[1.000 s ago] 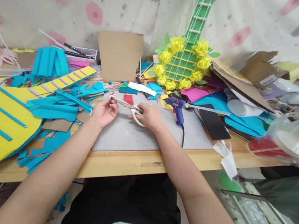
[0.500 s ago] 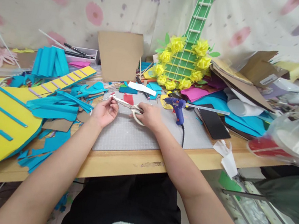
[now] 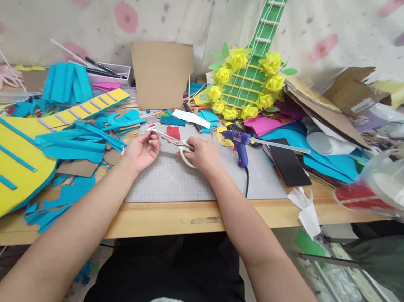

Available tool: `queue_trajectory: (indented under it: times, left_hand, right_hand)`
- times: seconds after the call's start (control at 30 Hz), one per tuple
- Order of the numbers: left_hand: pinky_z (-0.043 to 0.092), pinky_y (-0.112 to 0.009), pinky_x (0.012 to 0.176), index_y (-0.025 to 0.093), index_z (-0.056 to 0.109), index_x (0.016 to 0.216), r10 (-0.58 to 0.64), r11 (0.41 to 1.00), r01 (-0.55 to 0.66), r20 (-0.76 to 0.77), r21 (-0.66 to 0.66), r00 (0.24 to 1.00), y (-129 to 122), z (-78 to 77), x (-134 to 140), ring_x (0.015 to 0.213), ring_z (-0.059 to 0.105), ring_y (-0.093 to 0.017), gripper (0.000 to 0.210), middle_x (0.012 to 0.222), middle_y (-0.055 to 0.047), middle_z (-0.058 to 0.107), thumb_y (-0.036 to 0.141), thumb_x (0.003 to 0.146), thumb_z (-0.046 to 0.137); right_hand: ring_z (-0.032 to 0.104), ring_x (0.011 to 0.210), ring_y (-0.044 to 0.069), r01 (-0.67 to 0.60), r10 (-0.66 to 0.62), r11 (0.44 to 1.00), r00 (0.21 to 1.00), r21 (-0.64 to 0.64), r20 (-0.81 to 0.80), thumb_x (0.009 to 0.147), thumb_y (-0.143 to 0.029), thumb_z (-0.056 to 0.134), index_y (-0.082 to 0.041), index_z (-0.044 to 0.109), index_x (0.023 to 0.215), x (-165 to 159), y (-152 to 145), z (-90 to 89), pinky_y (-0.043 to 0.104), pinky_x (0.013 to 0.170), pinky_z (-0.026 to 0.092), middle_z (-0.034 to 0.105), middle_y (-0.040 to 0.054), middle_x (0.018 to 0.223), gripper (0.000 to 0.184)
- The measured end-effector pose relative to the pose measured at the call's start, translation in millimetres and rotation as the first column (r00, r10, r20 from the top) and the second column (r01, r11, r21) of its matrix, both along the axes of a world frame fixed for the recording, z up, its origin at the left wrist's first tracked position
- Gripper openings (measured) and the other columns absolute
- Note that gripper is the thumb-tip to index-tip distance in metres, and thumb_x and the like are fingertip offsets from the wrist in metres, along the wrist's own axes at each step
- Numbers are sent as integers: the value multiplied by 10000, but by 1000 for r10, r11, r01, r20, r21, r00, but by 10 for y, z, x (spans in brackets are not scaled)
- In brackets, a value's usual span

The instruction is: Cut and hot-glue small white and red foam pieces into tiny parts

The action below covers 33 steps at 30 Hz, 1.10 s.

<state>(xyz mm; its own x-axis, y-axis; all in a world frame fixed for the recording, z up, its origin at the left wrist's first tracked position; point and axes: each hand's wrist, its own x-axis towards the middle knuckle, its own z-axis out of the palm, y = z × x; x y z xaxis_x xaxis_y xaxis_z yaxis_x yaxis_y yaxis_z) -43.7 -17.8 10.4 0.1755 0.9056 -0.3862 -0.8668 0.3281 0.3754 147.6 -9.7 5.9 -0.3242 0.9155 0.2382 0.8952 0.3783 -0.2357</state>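
Note:
My right hand (image 3: 202, 155) is closed around the handles of a pair of white-handled scissors (image 3: 177, 141), whose blades point left. Between the fingertips of my left hand (image 3: 142, 150) is a small red and white piece (image 3: 152, 128), too small to name, touching the scissor tips. Both hands are over a grey cutting mat (image 3: 164, 186). Just beyond the blades lies a scrap of red paper (image 3: 174, 132). A purple-blue glue gun (image 3: 241, 145) with a long glue stick rests to the right of my right hand.
A yellow paper guitar shape (image 3: 1, 157) and blue paper scraps (image 3: 74, 144) cover the left. At the back stand a brown cardboard sheet (image 3: 158, 75) and a green guitar shape with yellow flowers (image 3: 248, 86). A phone (image 3: 289, 165) and a plastic-wrapped tub (image 3: 383, 188) are on the right.
Almost nothing differs. The scissor blades look slightly closer together, and both hands stay in the same place.

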Motion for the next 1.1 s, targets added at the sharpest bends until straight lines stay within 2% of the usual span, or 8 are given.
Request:
queue_trajectory:
  times: [0.33, 0.63, 0.77, 0.83, 0.93, 1.1]
  left_hand:
    - [425, -74, 464, 110, 544, 737, -24, 1000, 24, 62, -1, 998, 12, -8, -18, 494, 478, -23, 264, 567, 4, 476, 162, 920, 362]
    - [425, -81, 447, 119, 552, 747, 1, 1000, -1, 4, 8, 1000, 11, 6, -5, 486, 478, -24, 223, 563, 11, 480, 142, 904, 395]
    - [439, -79, 467, 119, 540, 752, 52, 999, -53, -114, -3, 992, 26, -11, 21, 470, 492, -14, 202, 573, 11, 516, 120, 896, 398]
    - [480, -108, 519, 125, 540, 764, 127, 992, -123, -252, 30, 960, 33, -36, 49, 513, 550, -27, 169, 628, -4, 578, 107, 880, 419]
    - [535, -192, 604, 144, 529, 776, 222, 973, -168, -445, 158, 867, 41, -92, 100, 627, 634, -79, 63, 736, -18, 644, 117, 829, 508]
    - [548, -261, 598, 165, 464, 771, 283, 946, -83, -675, 313, 682, 31, -181, 156, 611, 645, -108, 129, 764, -13, 656, 198, 779, 589]
  right_hand:
    - [598, 790, 202, -2, 2, 1000, 1000, 21, -8, 794, -578, 491, -205, 631, 847, 14, 10, 6, 274, 588, 241, 692, 53, 849, 402]
    - [596, 798, 209, -30, 30, 998, 1000, 46, 0, 797, -546, 503, -205, 621, 884, 17, 17, -10, 285, 660, 300, 687, 58, 868, 372]
    - [596, 823, 220, 79, -79, 997, 997, 4, -3, 805, -526, 499, -204, 616, 893, 38, 39, -9, 288, 667, 328, 683, 66, 868, 354]
    - [590, 859, 229, 157, -157, 988, 988, -12, -3, 820, -468, 497, -186, 607, 960, 73, 66, -18, 295, 693, 350, 677, 87, 919, 333]
    - [569, 935, 248, 207, -207, 978, 978, -20, -1, 825, -352, 503, -136, 590, 1057, 135, 119, -60, 320, 759, 378, 644, 134, 1021, 329]
    - [547, 972, 269, 214, -217, 975, 975, -58, -42, 795, -322, 541, -111, 638, 1018, 185, 187, -132, 359, 853, 393, 588, 163, 1064, 322]
